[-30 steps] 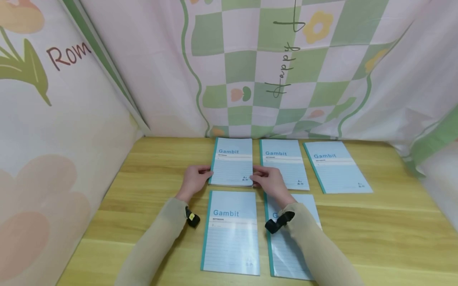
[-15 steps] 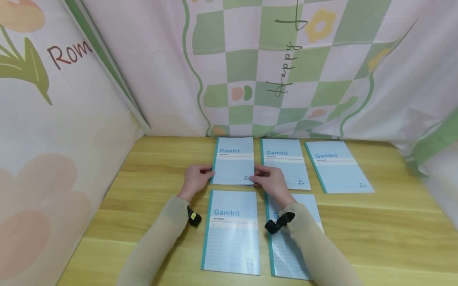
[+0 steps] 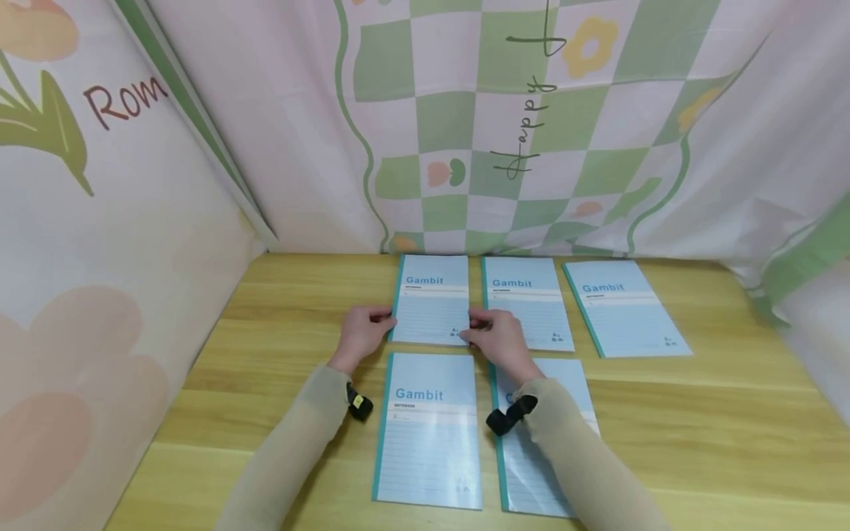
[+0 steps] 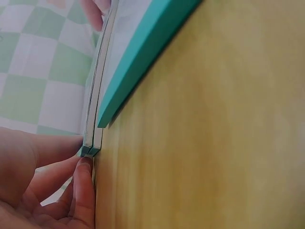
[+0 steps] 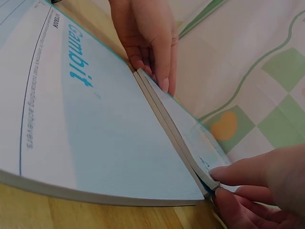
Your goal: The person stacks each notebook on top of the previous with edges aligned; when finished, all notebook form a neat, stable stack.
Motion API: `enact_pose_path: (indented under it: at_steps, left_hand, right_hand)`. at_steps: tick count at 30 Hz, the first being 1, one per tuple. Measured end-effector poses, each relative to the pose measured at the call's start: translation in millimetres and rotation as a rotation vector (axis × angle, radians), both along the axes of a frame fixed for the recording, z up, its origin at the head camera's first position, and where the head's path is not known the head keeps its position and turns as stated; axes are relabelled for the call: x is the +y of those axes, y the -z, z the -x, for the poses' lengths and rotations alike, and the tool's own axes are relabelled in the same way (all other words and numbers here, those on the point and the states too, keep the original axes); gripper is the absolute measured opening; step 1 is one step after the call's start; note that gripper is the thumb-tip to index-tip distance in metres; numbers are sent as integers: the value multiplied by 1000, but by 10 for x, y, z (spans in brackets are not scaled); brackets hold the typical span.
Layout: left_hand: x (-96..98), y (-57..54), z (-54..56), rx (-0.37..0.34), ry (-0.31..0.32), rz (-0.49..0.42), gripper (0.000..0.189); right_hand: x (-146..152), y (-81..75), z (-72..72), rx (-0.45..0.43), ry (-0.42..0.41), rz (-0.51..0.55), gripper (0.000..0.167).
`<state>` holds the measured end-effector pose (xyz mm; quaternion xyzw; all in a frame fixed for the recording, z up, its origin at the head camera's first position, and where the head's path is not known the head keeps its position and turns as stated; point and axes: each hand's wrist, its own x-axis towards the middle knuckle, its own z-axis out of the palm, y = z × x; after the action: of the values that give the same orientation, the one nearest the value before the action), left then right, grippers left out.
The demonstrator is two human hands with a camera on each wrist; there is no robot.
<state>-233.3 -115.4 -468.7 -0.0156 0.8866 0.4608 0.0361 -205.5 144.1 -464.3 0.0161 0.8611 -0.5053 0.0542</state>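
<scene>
Two light-blue Gambit notebooks lie stacked at the back left of the group; the top notebook (image 3: pixel 432 302) covers the lower one, and their two page edges (image 5: pixel 167 126) show in the right wrist view. My left hand (image 3: pixel 361 335) holds the stack at its teal spine, thumb above and fingers against the side. On the opposite side, my right hand (image 3: pixel 499 338) pinches the near right corner of the top notebook, which bends slightly up from the one beneath. Just in front lies another notebook (image 3: pixel 428 435), flat on the table.
Two more notebooks lie to the right in the back row, a middle notebook (image 3: pixel 527 295) and a slanted notebook (image 3: pixel 627 310). My right forearm partly covers a front notebook (image 3: pixel 538 464). A patterned curtain (image 3: pixel 451 125) hangs behind the wooden table (image 3: pixel 717 442).
My right hand has shifted slightly left, its thumb a little further over the notebook's corner. The left hand stays at the spine, and the other notebooks have not moved.
</scene>
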Motion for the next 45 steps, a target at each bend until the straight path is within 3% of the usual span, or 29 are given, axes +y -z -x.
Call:
enact_pose_path:
  at_steps: [11, 16, 20, 26, 34, 45]
  left_hand:
    - [-12, -30, -9, -19, -7, -33, 34]
    - [-57, -55, -37, -62, -30, -146, 47]
    - [-92, -127, -79, -85, -47, -241, 52]
    - [-70, -298, -164, -79, -35, -286, 50]
    - [133, -424, -269, -21, 94, -316, 55]
    - [609, -350, -351, -83, 220, -288, 57]
  right_hand:
    - [-10, 4, -4, 21, -1, -8, 53]
    - [30, -74, -16, 1, -31, -13, 59]
    - [115, -197, -33, -20, -31, 39, 63]
    - [334, -396, -75, 11, 24, 62, 69]
    - [667, -543, -150, 35, 99, 90, 78]
    - [1117, -495, -277, 7, 172, 10, 85]
